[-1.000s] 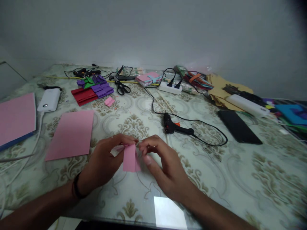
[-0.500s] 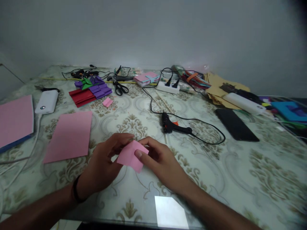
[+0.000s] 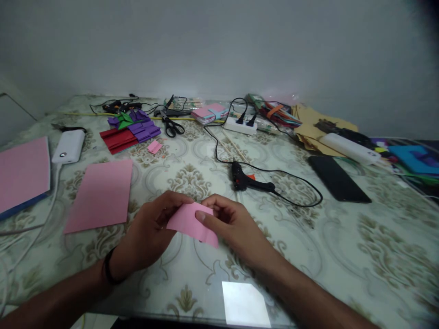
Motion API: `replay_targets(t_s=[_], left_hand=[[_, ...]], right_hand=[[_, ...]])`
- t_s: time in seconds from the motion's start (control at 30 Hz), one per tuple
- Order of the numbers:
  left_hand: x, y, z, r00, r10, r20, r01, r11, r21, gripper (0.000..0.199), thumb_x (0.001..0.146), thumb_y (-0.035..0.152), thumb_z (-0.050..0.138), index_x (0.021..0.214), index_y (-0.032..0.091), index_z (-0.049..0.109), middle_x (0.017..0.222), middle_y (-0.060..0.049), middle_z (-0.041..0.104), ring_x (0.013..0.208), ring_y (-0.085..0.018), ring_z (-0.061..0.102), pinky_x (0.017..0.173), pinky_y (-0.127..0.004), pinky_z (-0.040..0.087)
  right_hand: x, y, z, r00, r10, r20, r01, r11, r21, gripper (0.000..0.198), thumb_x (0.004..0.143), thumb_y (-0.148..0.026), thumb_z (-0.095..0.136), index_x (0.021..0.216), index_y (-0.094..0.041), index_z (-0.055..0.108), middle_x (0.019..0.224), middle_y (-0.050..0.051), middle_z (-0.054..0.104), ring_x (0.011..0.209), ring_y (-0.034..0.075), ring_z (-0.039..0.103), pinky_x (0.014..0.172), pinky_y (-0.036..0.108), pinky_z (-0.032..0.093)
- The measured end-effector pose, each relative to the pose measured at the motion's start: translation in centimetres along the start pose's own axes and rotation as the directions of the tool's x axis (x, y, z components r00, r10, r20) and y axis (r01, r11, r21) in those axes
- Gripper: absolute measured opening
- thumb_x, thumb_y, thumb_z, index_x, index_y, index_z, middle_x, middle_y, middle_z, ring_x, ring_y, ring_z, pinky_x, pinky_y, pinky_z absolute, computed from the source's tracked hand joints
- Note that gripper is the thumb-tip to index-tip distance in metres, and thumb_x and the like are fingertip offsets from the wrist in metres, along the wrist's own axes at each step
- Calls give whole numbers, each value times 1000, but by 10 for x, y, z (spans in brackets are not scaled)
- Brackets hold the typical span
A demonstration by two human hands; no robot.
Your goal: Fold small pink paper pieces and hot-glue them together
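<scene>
A small piece of pink paper (image 3: 190, 221) is held between my two hands, just above the patterned table near its front. My left hand (image 3: 151, 228) grips its left side, fingers behind the paper. On the right side, my right hand (image 3: 228, 224) pinches the paper with the thumb lying on its face; the other fingers curl behind and are partly hidden. The paper looks slightly curved. Beyond my right hand lies a black glue gun (image 3: 252, 180) with its cord. A larger pink sheet (image 3: 103, 196) rests flat to the left of my left hand.
Farther left are a white power bank (image 3: 69, 145) and more pink paper (image 3: 24, 171). Behind lie folded red paper (image 3: 118, 139), purple paper (image 3: 146, 130), scissors (image 3: 172, 125) and a small pink scrap (image 3: 154, 146). A power strip (image 3: 241, 125) and a black phone (image 3: 338, 178) are toward the right.
The pink paper has flattened from a visible centre crease to a smoother curve, its lower right corner swinging to the right. Both hands stay nearly in place.
</scene>
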State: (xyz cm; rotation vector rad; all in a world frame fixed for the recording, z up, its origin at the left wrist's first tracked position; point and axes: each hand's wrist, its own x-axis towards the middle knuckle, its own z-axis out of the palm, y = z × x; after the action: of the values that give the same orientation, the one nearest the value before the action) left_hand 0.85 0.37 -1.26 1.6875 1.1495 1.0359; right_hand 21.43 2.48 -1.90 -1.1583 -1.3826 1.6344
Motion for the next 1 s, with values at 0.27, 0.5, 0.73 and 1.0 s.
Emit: replay_targets(t_s=[0.27,0.5,0.73,1.0], left_hand=[[1,7,-5,990,-70,119,87,986,-139,33,97,33,56,129,24,62,117,-10,75,105,-26,75,86,-36,63],[7,-4,1,968,-249,17,249,968,6,24,93,42,70,96,19,74,78,0,73,70,-14,65,60,-20,48],[8,0,-4,965,-261,-5,261,965,30,25,92,42,71,87,18,76,70,2,67,66,-11,55,58,-21,40],[11,9,-10,969,-247,-11,246,968,-51,22,91,37,71,79,19,75,67,3,62,64,-11,50,57,-20,38]], right_hand=[[3,-2,-7,992,-104,-72,95,988,-118,27,85,-44,77,85,-19,67,74,-2,61,66,12,52,56,24,39],[-1,-5,1,989,-131,-65,117,977,-179,19,86,-37,73,81,-19,67,70,-2,59,63,12,52,54,23,41],[1,-2,-2,993,-91,-75,81,989,-125,24,84,-41,77,82,-18,71,68,-2,60,61,11,51,53,24,38],[1,-1,-6,995,-65,-78,57,993,-105,29,84,-47,76,82,-18,75,65,-2,61,59,11,49,56,26,37]])
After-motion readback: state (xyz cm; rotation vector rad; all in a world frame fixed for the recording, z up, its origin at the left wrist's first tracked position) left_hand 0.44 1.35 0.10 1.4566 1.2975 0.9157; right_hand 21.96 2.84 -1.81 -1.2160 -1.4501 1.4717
